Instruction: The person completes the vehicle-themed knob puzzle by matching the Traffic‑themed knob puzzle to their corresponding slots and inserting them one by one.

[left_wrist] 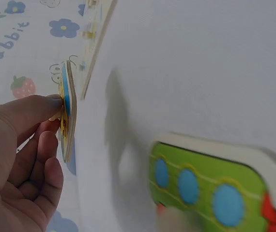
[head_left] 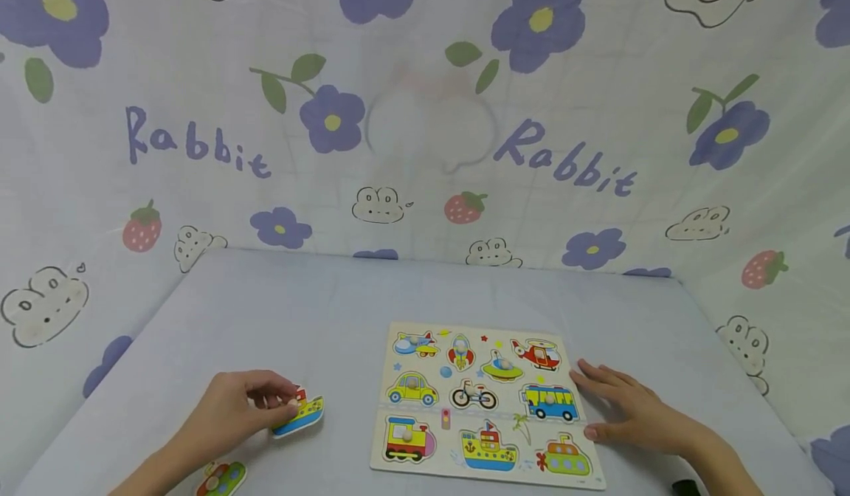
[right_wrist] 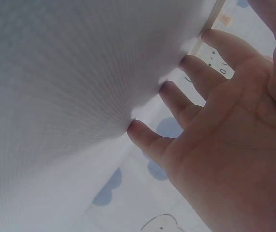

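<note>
My left hand (head_left: 229,407) pinches a ship puzzle piece (head_left: 307,416) by its small knob, above the table left of the puzzle board. In the left wrist view the ship piece (left_wrist: 67,116) appears edge-on between thumb and fingers. Near that wrist lies a green submarine piece (head_left: 226,479), large and partly cut off in the left wrist view. The wooden puzzle board (head_left: 432,437) lies flat, showing vehicle pictures, among them a ship and a submarine without knobs. My right hand (head_left: 634,410) rests on the table, fingers spread, fingertips at the board's right edge.
A pale cloth covers the table (head_left: 319,304), and a patterned curtain (head_left: 425,112) hangs behind it and along both sides. Close to the right forearm, a small dark object (head_left: 685,488) sits at the bottom of the head view.
</note>
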{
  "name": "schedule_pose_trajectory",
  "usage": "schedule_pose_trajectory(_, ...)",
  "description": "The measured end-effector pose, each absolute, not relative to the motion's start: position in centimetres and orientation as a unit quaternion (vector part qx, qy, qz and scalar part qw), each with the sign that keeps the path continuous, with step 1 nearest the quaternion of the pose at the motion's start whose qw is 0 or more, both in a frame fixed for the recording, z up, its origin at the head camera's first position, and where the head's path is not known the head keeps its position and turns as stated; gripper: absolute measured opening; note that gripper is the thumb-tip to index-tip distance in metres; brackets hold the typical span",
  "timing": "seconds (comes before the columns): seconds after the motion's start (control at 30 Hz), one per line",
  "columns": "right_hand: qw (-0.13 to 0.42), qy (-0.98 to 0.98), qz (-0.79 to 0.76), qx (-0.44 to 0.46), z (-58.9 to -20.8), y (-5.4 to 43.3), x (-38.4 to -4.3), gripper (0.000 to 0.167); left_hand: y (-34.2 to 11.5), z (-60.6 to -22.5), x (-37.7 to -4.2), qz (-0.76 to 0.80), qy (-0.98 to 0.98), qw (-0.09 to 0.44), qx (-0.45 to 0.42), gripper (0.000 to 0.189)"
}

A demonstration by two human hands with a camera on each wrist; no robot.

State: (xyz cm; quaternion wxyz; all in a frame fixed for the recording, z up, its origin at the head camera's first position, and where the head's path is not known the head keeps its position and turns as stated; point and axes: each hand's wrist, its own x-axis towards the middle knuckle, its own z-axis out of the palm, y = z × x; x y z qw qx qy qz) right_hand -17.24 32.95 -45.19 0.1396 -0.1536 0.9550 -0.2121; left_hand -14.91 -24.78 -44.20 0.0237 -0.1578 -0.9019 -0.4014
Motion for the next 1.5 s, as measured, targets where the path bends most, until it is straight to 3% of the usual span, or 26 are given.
schedule_pose_trajectory(0.73,0.126,0.960,-0.190,-0.163,-44.6,32.8,-17.3,0.094,-15.9,-41.3,-17.7,-0.406,-0.855,-0.017,-0.321,0.012)
schedule_pose_trajectory(1.2,0.148,0.955,-0.210,-0.152,-44.9,32.7,-16.7,0.093,-9.0,-42.6,-17.6,-0.446,-0.809,-0.077,-0.375,0.009)
schedule_pose_trajectory(1.5,0.136,0.955,-0.207,-0.163,-44.6,32.7,-16.8,0.091,-6.5,-43.6,-18.0,-0.431,-0.809,-0.071,-0.394,0.007)
